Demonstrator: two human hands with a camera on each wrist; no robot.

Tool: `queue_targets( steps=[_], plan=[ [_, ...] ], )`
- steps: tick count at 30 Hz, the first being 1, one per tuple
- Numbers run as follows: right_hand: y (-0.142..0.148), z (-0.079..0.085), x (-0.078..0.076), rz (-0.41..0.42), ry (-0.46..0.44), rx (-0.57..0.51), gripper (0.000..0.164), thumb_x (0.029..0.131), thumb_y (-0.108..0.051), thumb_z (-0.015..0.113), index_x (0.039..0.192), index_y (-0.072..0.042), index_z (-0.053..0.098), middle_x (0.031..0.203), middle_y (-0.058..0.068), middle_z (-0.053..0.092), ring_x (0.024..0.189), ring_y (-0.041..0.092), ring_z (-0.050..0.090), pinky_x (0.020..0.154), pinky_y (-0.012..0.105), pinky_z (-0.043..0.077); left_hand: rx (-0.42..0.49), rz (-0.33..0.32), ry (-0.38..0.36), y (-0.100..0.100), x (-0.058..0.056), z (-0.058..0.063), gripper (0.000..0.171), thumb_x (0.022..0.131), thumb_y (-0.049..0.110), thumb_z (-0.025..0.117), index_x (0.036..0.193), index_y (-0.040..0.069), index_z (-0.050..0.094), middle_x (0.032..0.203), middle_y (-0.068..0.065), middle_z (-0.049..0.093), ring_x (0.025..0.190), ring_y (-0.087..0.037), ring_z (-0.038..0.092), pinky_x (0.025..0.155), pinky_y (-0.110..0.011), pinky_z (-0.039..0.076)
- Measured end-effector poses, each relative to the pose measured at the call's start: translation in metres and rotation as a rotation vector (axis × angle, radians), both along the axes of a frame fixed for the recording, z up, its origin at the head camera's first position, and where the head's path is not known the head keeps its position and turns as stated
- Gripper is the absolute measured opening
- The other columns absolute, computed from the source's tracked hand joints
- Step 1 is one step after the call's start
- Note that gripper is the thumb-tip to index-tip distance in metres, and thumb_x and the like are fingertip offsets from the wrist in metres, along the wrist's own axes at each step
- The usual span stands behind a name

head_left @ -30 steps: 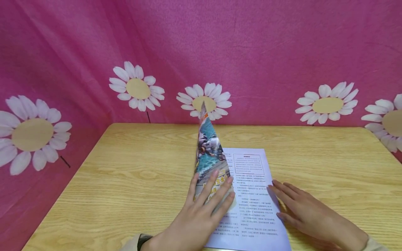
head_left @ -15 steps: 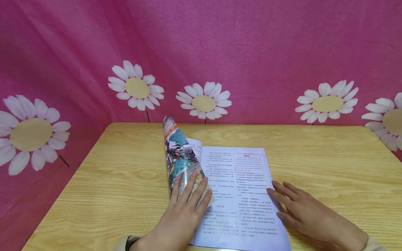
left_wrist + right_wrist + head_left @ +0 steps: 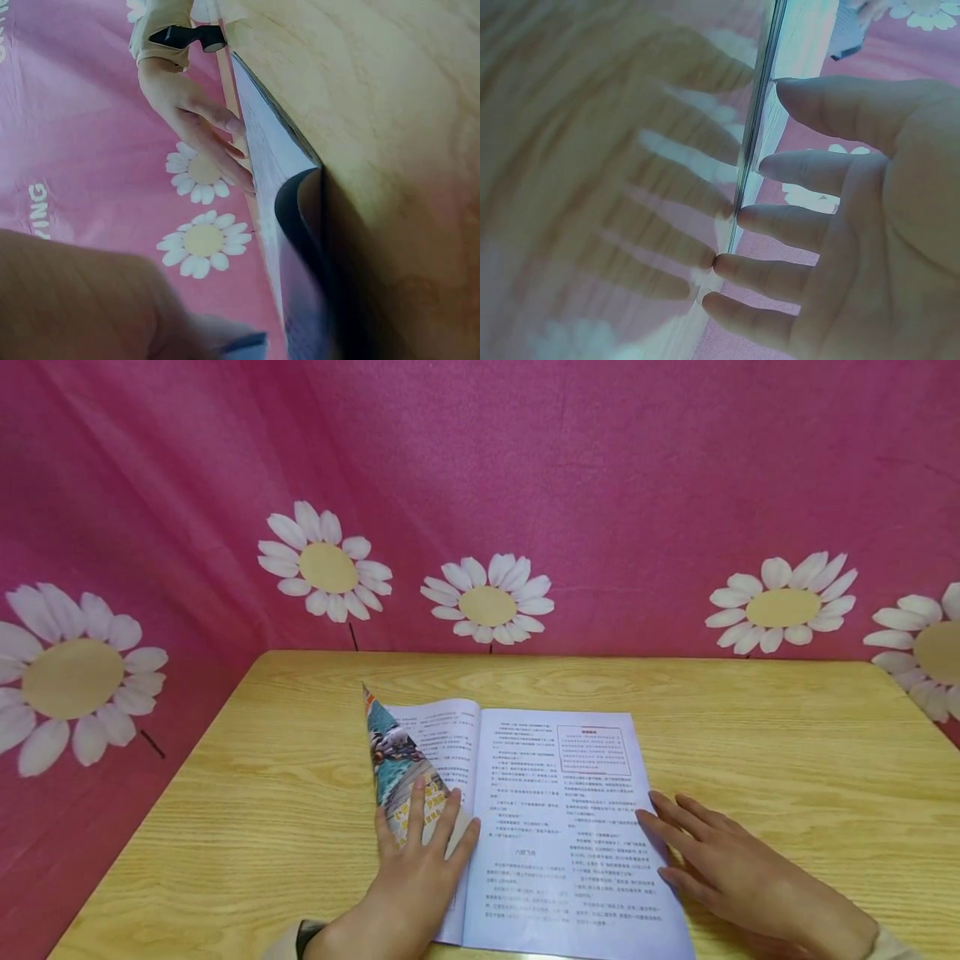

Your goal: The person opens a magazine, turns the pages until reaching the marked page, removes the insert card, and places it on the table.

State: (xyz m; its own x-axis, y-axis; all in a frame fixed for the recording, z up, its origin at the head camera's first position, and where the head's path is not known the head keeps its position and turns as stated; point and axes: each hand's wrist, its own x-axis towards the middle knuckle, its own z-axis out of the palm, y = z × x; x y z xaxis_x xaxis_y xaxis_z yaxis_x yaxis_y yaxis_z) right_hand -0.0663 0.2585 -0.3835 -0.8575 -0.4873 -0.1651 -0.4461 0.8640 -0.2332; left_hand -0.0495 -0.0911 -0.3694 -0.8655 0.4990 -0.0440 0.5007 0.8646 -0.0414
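A magazine (image 3: pixel 525 793) lies spread on the table, its right page full of small print. Over its left page leans a folded, colourful cover leaf (image 3: pixel 397 760), tapering to a point at the top. My left hand (image 3: pixel 423 877) rests on this leaf with fingers spread and fairly straight. Along the magazine's right edge, my right hand (image 3: pixel 720 864) touches the paper with extended fingers. In the right wrist view the right hand's fingertips (image 3: pixel 754 217) meet the edge of the magazine. The left wrist view shows the magazine (image 3: pixel 266 142) side-on, with a leaf curling up; the left hand there is blurred.
The light wood table (image 3: pixel 247 810) stretches to both sides and behind the magazine. A pink cloth (image 3: pixel 600 468) printed with white daisies hangs beyond the table's back and left edges.
My left hand has swept left, carrying the cover leaf from the middle over to the left side and lowering it; the left page now shows. The right hand has stayed in place.
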Motion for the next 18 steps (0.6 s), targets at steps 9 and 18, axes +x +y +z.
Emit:
queue_targets(
  steps=[9,18],
  plan=[
    [0.0,0.0,0.0,0.016,0.027,0.012,0.07,0.088,-0.052,0.059,0.147,-0.016,0.043,0.153,0.014,0.035,0.136,0.046,0.032,0.104,0.064,0.027,-0.099,0.105,-0.112,-0.005,-0.009,-0.002,0.08,0.072,0.016,0.078,0.144,0.028,0.046,0.154,-0.015,0.028,0.137,-0.059,0.006,0.083,-0.084,0.023],
    [-0.001,0.0,-0.001,0.003,-0.012,0.011,0.072,0.087,-0.053,0.06,0.147,-0.018,0.042,0.153,0.013,0.034,0.137,0.047,0.03,0.103,0.065,0.026,-0.165,0.116,-0.173,-0.006,-0.011,-0.002,0.077,0.081,0.021,0.071,0.149,0.035,0.036,0.149,-0.02,0.037,0.13,-0.054,0.035,0.09,-0.084,0.006]
  ],
)
